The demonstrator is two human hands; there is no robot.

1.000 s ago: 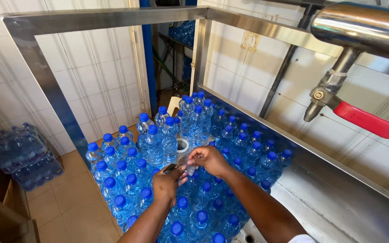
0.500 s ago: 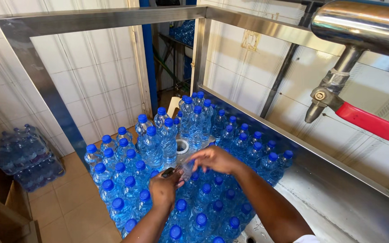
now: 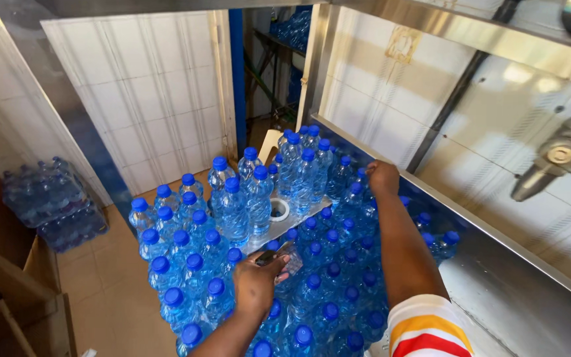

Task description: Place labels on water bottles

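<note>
Your left hand (image 3: 257, 285) clenches a small clear plastic bottle (image 3: 285, 258), long axis pointing toward the white ring (image 3: 278, 210); your right hand (image 3: 382, 177) grasps a far blue-capped bottle (image 3: 359, 192).

Clear bottles (image 3: 232, 211) with blue caps, white tiled wall (image 3: 147, 99), and a sleeve (image 3: 431, 330) striped white, yellow, red.

Dozens of blue-capped bottles (image 3: 257, 198), two hands (image 3: 257, 283)
</note>
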